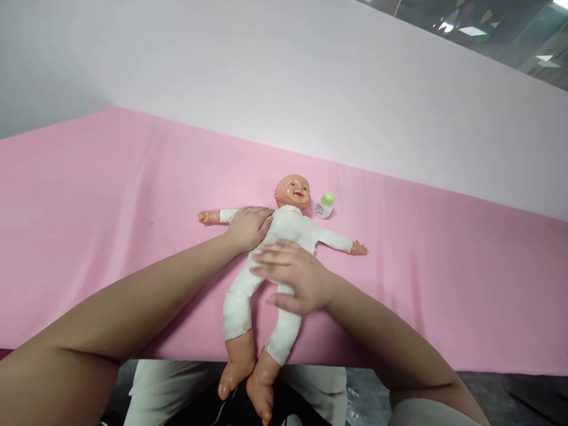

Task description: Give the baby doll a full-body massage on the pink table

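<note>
Doll: lies face up on the pink sheet, arms spread to both sides, feet hanging past the sheet's near edge.
Left hand: rests on the doll's shoulder and upper arm, fingers curled loosely over the sleeve, pressing rather than gripping.
Right hand: lies flat across the doll's belly and hip, fingers spread and extended, closed on nothing.
Build of the doll: head, hands and feet look like hard moulded plastic; the trunk and limbs under the white suit look stuffed and soft.
Likely handling: light, floppy at the joints; the limbs would dangle if it is raised by one end.
Best hold: probably under the trunk or around the chest, where the body is broadest; the smooth plastic feet and head seem more slippery than the cloth.
Bottle: small, white with a green cap, stands just beside the doll's head, above its outstretched arm, not touching it as far as can be seen.
Obstruction: only the bottle is near the doll; a careless sweep of the doll's arm could tip it.
Backdrop: a pale wall rises behind the doll.
</note>
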The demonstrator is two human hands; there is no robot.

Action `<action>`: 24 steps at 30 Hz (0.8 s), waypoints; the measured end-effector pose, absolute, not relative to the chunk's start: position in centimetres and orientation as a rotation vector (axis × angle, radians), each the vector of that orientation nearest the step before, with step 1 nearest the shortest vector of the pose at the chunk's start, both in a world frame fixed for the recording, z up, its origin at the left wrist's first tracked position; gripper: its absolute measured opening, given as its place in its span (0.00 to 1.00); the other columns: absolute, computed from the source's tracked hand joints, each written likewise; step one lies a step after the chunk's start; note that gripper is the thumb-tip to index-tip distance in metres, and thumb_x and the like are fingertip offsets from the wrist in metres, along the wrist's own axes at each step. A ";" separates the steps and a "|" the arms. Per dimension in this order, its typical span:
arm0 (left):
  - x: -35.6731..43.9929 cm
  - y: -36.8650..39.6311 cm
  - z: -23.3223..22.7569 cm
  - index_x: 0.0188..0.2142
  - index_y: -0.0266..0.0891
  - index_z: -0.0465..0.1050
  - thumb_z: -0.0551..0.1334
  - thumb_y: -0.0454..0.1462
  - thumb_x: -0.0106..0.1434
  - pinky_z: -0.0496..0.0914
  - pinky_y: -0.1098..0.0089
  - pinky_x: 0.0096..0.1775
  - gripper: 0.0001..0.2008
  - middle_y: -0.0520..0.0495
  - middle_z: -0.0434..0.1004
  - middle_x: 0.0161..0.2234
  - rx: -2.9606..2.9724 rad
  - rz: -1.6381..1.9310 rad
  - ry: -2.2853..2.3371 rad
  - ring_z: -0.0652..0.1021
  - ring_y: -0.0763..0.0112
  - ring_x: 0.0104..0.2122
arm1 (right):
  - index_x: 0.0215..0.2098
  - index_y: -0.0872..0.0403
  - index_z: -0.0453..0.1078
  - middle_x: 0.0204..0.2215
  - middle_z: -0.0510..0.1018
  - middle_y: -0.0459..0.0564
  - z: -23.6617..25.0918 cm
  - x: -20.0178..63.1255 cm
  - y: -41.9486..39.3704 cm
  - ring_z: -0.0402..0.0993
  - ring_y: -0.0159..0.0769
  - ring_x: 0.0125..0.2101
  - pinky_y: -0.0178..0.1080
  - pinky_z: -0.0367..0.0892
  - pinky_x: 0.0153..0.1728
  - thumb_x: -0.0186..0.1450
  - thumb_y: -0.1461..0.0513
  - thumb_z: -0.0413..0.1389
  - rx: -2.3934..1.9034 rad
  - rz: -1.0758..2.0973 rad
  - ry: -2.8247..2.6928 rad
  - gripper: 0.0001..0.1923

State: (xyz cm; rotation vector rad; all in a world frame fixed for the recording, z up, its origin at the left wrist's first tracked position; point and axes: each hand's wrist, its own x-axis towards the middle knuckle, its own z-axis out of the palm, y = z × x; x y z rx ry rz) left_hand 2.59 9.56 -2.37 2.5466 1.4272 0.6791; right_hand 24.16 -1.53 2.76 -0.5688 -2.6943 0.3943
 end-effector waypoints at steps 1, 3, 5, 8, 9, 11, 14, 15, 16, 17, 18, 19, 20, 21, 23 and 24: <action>2.6 9.6 -2.4 0.61 0.38 0.77 0.44 0.45 0.78 0.68 0.47 0.64 0.28 0.40 0.82 0.60 2.550 0.672 1.425 0.79 0.50 0.60 | 0.67 0.48 0.72 0.69 0.74 0.51 3.0 23.7 -2.2 0.64 0.45 0.73 0.54 0.45 0.77 0.73 0.45 0.57 -0.528 0.405 -2.738 0.29; 2.5 9.7 -2.4 0.63 0.39 0.76 0.44 0.45 0.78 0.67 0.47 0.65 0.28 0.40 0.80 0.62 2.560 0.652 1.413 0.78 0.50 0.62 | 0.68 0.45 0.71 0.70 0.72 0.50 3.3 23.2 -3.0 0.62 0.45 0.74 0.51 0.40 0.78 0.72 0.43 0.60 -0.561 0.401 -2.790 0.31; 2.5 9.7 -2.2 0.64 0.40 0.75 0.44 0.45 0.78 0.66 0.47 0.66 0.28 0.40 0.79 0.63 2.568 0.622 1.406 0.78 0.50 0.63 | 0.71 0.42 0.69 0.72 0.69 0.49 3.3 23.5 -2.6 0.58 0.47 0.75 0.50 0.36 0.79 0.69 0.41 0.63 -0.688 0.377 -2.802 0.36; 2.5 9.6 -2.0 0.65 0.41 0.75 0.45 0.44 0.78 0.66 0.46 0.66 0.27 0.40 0.78 0.64 2.578 0.583 1.392 0.77 0.51 0.63 | 0.74 0.43 0.65 0.75 0.63 0.52 2.9 24.8 -0.5 0.52 0.54 0.77 0.61 0.28 0.78 0.68 0.38 0.63 -0.888 0.344 -2.787 0.42; 2.5 9.5 -1.9 0.65 0.40 0.75 0.45 0.44 0.78 0.66 0.46 0.67 0.27 0.39 0.78 0.64 2.580 0.577 1.387 0.77 0.51 0.64 | 0.74 0.45 0.64 0.76 0.61 0.53 2.7 25.3 0.3 0.50 0.57 0.78 0.65 0.28 0.77 0.69 0.38 0.61 -0.950 0.340 -2.770 0.42; 2.6 9.4 -1.8 0.65 0.39 0.75 0.45 0.44 0.78 0.66 0.46 0.66 0.28 0.39 0.78 0.64 2.586 0.573 1.388 0.77 0.50 0.63 | 0.76 0.46 0.61 0.78 0.58 0.54 2.2 26.5 1.9 0.47 0.56 0.79 0.69 0.32 0.76 0.74 0.41 0.56 -1.061 0.349 -2.715 0.38; 2.7 9.4 -1.8 0.64 0.38 0.75 0.44 0.45 0.78 0.66 0.44 0.66 0.28 0.38 0.79 0.63 2.596 0.580 1.397 0.77 0.48 0.63 | 0.77 0.45 0.59 0.78 0.56 0.52 1.5 27.9 3.3 0.46 0.51 0.79 0.65 0.41 0.77 0.79 0.47 0.49 -1.236 0.328 -2.564 0.31; 2.7 9.4 -1.8 0.64 0.37 0.75 0.44 0.45 0.78 0.67 0.44 0.66 0.28 0.37 0.79 0.63 2.600 0.588 1.395 0.78 0.48 0.62 | 0.77 0.46 0.59 0.79 0.55 0.52 1.3 28.3 3.6 0.47 0.50 0.79 0.62 0.44 0.77 0.80 0.49 0.48 -1.284 0.318 -2.509 0.30; 2.7 9.4 -1.8 0.63 0.36 0.75 0.45 0.44 0.78 0.67 0.44 0.66 0.28 0.36 0.79 0.62 2.601 0.604 1.389 0.78 0.48 0.62 | 0.77 0.48 0.59 0.79 0.55 0.53 1.1 28.5 3.7 0.49 0.49 0.78 0.59 0.48 0.77 0.80 0.50 0.47 -1.325 0.311 -2.459 0.30; 2.7 9.4 -1.9 0.62 0.35 0.76 0.45 0.45 0.78 0.67 0.43 0.66 0.28 0.34 0.79 0.62 2.598 0.632 1.375 0.78 0.47 0.62 | 0.77 0.51 0.59 0.78 0.57 0.54 1.0 28.7 3.8 0.53 0.48 0.77 0.56 0.51 0.76 0.80 0.51 0.46 -1.364 0.307 -2.414 0.30; 2.6 9.4 -1.8 0.62 0.34 0.76 0.46 0.45 0.78 0.67 0.42 0.66 0.28 0.33 0.80 0.61 2.592 0.668 1.355 0.78 0.46 0.61 | 0.77 0.53 0.59 0.77 0.60 0.55 0.9 28.9 3.9 0.57 0.47 0.76 0.54 0.55 0.75 0.80 0.53 0.45 -1.406 0.304 -2.373 0.30; 2.6 9.3 -1.7 0.61 0.35 0.76 0.46 0.46 0.78 0.67 0.42 0.66 0.28 0.33 0.80 0.60 2.583 0.709 1.336 0.79 0.46 0.60 | 0.77 0.53 0.59 0.75 0.63 0.56 0.8 29.0 4.0 0.61 0.47 0.74 0.53 0.58 0.74 0.80 0.54 0.45 -1.456 0.297 -2.335 0.30; 2.5 9.1 -1.6 0.62 0.38 0.76 0.46 0.48 0.78 0.67 0.42 0.67 0.28 0.34 0.81 0.60 2.575 0.754 1.306 0.79 0.46 0.60 | 0.76 0.53 0.60 0.73 0.67 0.55 0.8 29.1 4.1 0.65 0.47 0.72 0.52 0.61 0.72 0.80 0.55 0.44 -1.512 0.285 -2.298 0.29; 2.5 8.8 -1.4 0.63 0.42 0.76 0.48 0.50 0.78 0.67 0.42 0.67 0.27 0.37 0.81 0.60 2.570 0.801 1.254 0.79 0.47 0.60 | 0.75 0.52 0.62 0.71 0.71 0.54 0.8 29.1 4.2 0.68 0.47 0.70 0.52 0.64 0.70 0.79 0.57 0.44 -1.570 0.269 -2.265 0.28; 2.6 7.7 -0.8 0.65 0.52 0.74 0.52 0.54 0.76 0.69 0.45 0.67 0.26 0.43 0.80 0.62 2.581 0.893 1.058 0.79 0.50 0.61 | 0.73 0.47 0.66 0.68 0.75 0.50 0.8 29.1 4.4 0.73 0.48 0.65 0.51 0.68 0.66 0.77 0.62 0.46 -1.673 0.236 -2.219 0.28; 2.8 6.9 -0.4 0.66 0.55 0.73 0.55 0.55 0.74 0.70 0.46 0.66 0.26 0.44 0.80 0.63 2.593 0.935 0.910 0.78 0.50 0.62 | 0.71 0.46 0.68 0.66 0.77 0.49 0.8 29.1 4.5 0.75 0.48 0.64 0.51 0.70 0.64 0.75 0.65 0.46 -1.715 0.220 -2.207 0.29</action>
